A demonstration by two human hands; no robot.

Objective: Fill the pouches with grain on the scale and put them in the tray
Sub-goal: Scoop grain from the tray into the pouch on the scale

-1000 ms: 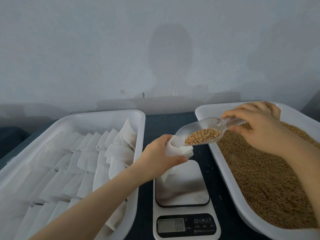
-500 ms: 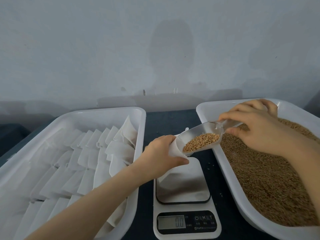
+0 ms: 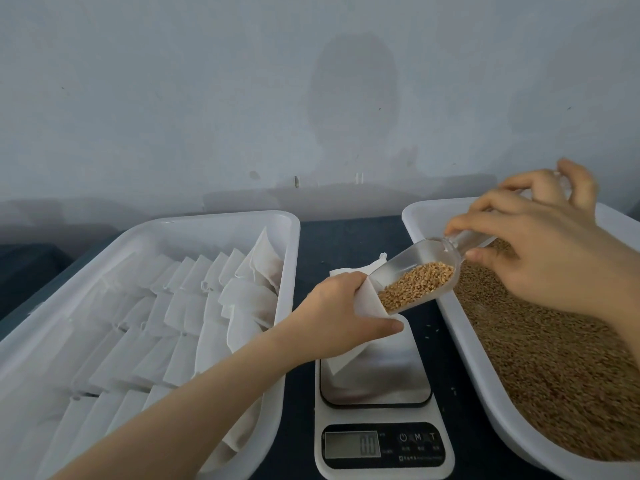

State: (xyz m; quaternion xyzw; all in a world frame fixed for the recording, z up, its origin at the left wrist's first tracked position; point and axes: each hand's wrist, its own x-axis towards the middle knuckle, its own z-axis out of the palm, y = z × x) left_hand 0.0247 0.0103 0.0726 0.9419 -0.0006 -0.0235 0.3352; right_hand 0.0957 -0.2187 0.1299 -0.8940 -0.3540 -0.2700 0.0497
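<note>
on the scale [image 3: 376, 377], a display [image 3: 351, 444] with "00", then a power sign, "m" and "t"

wall [image 3: 173, 98]: pale grey, scuffed, faint shadow | tabletop [image 3: 346, 237]: dark blue | light: soft

The pouch tray [image 3: 207, 233] left of the scale [image 3: 375, 379] and the grain tray [image 3: 464, 341] right of it both run off the picture's edges. Above the scale, the left hand [image 3: 336, 317] covers much of the pouch [image 3: 372, 304]. The right hand [image 3: 540, 258] covers most of the handle of the scoop [image 3: 415, 271].
</note>
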